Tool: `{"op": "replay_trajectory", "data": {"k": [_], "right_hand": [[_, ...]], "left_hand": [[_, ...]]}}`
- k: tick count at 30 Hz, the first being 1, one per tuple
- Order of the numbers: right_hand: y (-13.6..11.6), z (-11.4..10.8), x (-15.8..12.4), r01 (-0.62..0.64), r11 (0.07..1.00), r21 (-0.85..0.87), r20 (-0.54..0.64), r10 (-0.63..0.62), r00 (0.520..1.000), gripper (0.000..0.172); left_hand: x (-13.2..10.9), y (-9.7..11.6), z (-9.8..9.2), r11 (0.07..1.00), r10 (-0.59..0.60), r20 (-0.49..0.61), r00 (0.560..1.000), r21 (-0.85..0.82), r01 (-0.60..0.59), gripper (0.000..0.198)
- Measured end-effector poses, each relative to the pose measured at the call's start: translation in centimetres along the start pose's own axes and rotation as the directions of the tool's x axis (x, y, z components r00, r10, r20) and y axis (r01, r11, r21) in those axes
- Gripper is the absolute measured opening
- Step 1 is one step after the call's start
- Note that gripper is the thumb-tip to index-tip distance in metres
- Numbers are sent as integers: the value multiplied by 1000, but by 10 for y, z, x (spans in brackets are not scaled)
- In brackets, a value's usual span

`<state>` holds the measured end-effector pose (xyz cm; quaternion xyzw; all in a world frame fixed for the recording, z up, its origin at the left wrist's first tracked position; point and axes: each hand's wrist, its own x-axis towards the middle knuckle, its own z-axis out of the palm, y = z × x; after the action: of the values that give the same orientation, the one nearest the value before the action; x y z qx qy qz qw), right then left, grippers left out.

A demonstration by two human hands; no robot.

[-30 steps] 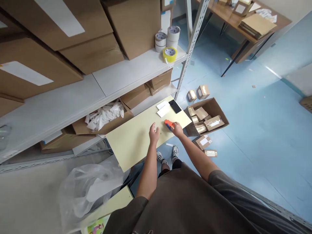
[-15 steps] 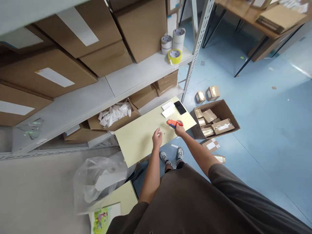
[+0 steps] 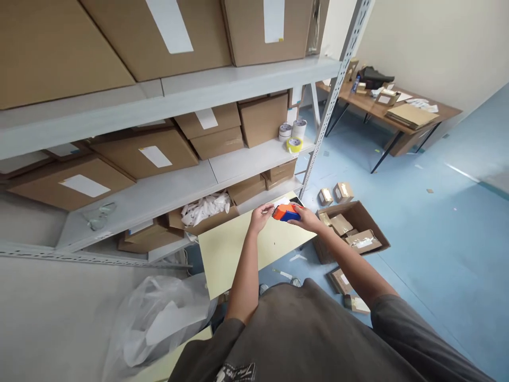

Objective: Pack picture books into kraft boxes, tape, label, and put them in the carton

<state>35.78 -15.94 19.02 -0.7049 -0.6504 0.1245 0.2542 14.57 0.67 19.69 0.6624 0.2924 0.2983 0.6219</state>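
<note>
My right hand [image 3: 305, 218] is wrapped round an orange-and-blue hand-held tool [image 3: 287, 213], held over the pale yellow board [image 3: 238, 249]. Its exact kind I cannot make out. At the tool's orange front end is my left hand [image 3: 260, 217], thumb and fingers pinched together. Anything between those fingers is too small to tell. Just behind the tool, white paper [image 3: 281, 201] lies on the board, partly hidden. A black phone [image 3: 296, 201] shows only in part beyond my right hand.
Shelves hold cartons [image 3: 262, 119] and tape rolls [image 3: 294, 144]. Crumpled white paper [image 3: 207, 209] fills a box below. An open carton of small boxes [image 3: 376, 225] stands on the floor at right, with more boxes around it. A plastic bag [image 3: 131, 318] lies lower left; a wooden table [image 3: 382, 118] stands behind.
My view has tilted up, showing more shelf and the far table. My left hand has come up to the tool's front end, its fingers now pinched. The tool stays in my right hand.
</note>
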Motion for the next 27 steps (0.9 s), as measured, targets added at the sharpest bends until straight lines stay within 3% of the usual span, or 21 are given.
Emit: {"op": "replay_trajectory", "data": {"k": [4,9,14,16,18,21,23,27], "right_hand": [[-35,-11,10,29,999,-17,-23,-29,999,45],[-66,-1,24,-16,1000,14,-16,16,1000,52],[-79,3,46,-1,998,68,26,-1,1000,52],[-78,-2,62,39,996,75,34,-41,999,51],[-75,-9,81,72,995,72,43,-75,996,53],[-62,-22,113,100,993,64,88,-105,991,53],[-50,-29,134,131,989,73,120,-139,983,48],[-25,-37,180,223,971,85,99,-231,968,38]], "left_hand": [[-2,16,-20,999,37,-33,999,11,-37,35],[-9,24,-47,969,192,-165,967,188,-161,21],[-14,32,-61,828,478,-267,837,454,-328,21],[-9,32,-62,792,540,-302,786,499,-352,23],[-1,31,-60,817,525,-405,749,488,-308,23],[15,29,-59,898,407,-603,686,400,-182,24],[29,31,-62,907,381,-611,694,392,-153,26],[57,38,-66,867,416,-487,767,467,-174,35]]}}
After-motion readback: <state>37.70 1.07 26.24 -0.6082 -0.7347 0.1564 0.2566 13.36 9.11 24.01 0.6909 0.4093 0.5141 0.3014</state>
